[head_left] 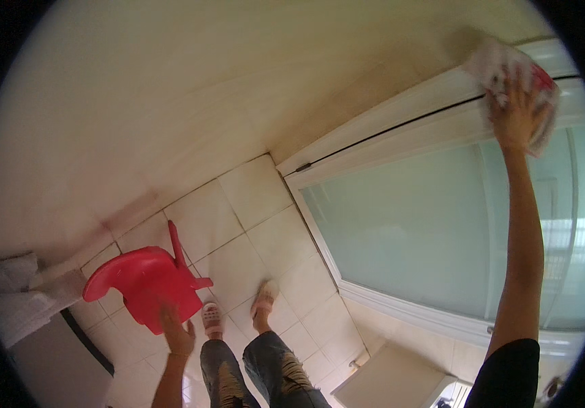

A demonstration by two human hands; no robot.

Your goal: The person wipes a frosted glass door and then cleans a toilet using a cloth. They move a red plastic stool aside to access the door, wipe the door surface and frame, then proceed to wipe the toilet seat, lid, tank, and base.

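Observation:
At the upper right, my right hand [515, 117] presses a white and red cloth [544, 132] against the white frame [401, 136] of a frosted glass door [401, 224]. Its fingers are spread over the cloth, which is blurred and bunches out around them. My right arm is stretched far out. Low on the left, my left hand [178, 333] hangs open, thumb apart from the fingers. It overlaps the lower edge of a small red plastic chair [153, 282]; whether they touch I cannot tell.
A cream wall [204, 88] runs along the far side. Grey-white towels or cloths [17, 299] lie on a dark-edged surface at the left. My feet in pink clogs [263, 299] stand on pale floor tiles [235, 262]. A beige box-like piece [387, 377] is at the bottom right.

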